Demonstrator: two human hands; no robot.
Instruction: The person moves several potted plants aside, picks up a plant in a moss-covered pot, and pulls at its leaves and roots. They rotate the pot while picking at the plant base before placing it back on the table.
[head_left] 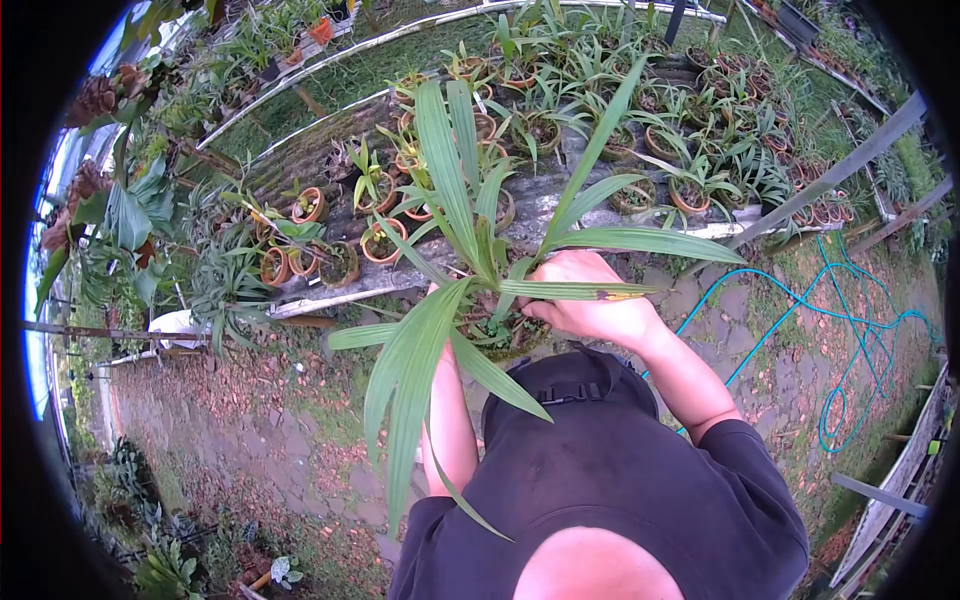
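A large plant (470, 260) with long, pleated green leaves stands upright in front of my chest. One leaf (600, 291) on its right side has a yellow and brown patch. My right hand (585, 295) is at the base of the stems, fingers curled and pressed together; what they pinch is hidden. Leaves cover most of my left hand, though my left forearm (455, 425) reaches up to the plant's left side. Mossy growing matter (500, 340) shows below the stems, and the pot itself is mostly hidden.
Beyond the plant, a bench (340, 160) carries many potted plants, among them a terracotta pot (384, 241). A turquoise hose (790, 290) lies looped on the stone paving at right. Metal rails (840, 165) cross the right side. Hanging leaves (130, 210) are at left.
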